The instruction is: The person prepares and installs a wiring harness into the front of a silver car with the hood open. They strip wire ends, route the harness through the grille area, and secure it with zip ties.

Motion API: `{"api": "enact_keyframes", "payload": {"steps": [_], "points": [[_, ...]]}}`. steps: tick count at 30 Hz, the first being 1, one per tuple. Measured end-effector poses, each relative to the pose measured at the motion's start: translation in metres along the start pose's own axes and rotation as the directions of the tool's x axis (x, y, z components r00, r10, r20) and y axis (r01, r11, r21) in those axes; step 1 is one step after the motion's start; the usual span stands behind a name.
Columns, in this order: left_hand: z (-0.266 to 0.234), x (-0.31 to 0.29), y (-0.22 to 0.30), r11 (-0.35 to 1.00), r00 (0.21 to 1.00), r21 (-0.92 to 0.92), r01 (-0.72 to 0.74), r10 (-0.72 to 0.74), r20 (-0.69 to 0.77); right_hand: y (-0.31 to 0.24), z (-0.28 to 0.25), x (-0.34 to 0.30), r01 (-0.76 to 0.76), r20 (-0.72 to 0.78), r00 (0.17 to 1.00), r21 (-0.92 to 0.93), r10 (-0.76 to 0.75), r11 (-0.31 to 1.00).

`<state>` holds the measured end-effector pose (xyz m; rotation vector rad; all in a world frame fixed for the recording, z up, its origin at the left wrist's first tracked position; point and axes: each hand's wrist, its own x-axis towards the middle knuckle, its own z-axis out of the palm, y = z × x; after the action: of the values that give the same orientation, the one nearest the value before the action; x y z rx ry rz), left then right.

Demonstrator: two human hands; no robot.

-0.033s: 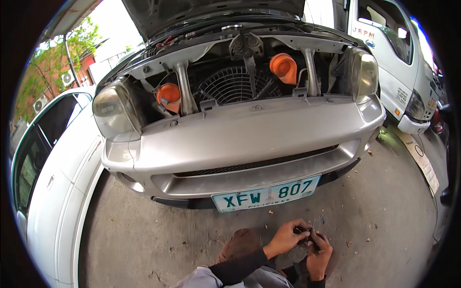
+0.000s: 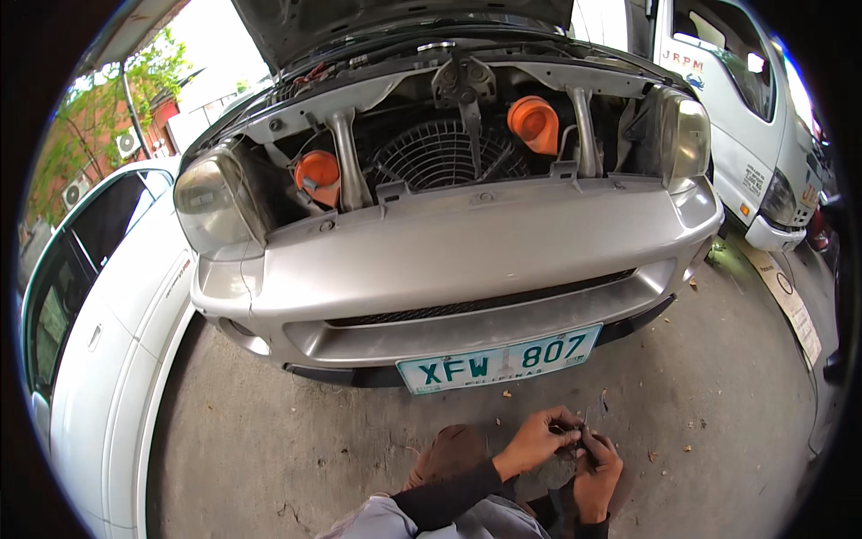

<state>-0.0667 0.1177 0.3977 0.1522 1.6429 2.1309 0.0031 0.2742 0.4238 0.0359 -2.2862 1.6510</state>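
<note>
Low in the picture, my left hand (image 2: 539, 440) and my right hand (image 2: 597, 473) meet with their fingertips pinched together. Between them is a thin, dark wire-like strand (image 2: 585, 419), its end sticking up above the fingers. The fingers cover most of it, so its exact kind is hard to make out. Both hands are over the concrete floor, nearer to me than the licence plate (image 2: 499, 359) on the silver front bumper (image 2: 485, 242) of a vehicle. Dark sleeves cover my forearms.
The vehicle's raised hood (image 2: 395, 22) exposes a fan grille (image 2: 431, 162) and two orange horns (image 2: 534, 124), (image 2: 317, 171). At left stands a white car (image 2: 112, 359); at right, a white truck (image 2: 732, 135). A flattened cardboard strip (image 2: 790, 305) and scattered dry leaves lie on the floor (image 2: 269, 440).
The view has shifted very slightly, so the vehicle sits a little differently in the picture. My hands keep nearly the same pinched pose.
</note>
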Motion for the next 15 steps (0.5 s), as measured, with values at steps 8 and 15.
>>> {"api": "enact_keyframes", "payload": {"steps": [8,15], "points": [[-0.008,0.023,-0.018,0.926,0.974,-0.304,0.225,-0.203,0.103,0.028,-0.003,0.018,0.19,0.033,0.982,-0.044,-0.188,0.981],[0.008,0.019,-0.024,0.981,0.946,-0.037,-0.191,0.174,-0.272,0.032,0.026,0.003,0.085,-0.187,0.975,-0.197,-0.123,0.977]]}}
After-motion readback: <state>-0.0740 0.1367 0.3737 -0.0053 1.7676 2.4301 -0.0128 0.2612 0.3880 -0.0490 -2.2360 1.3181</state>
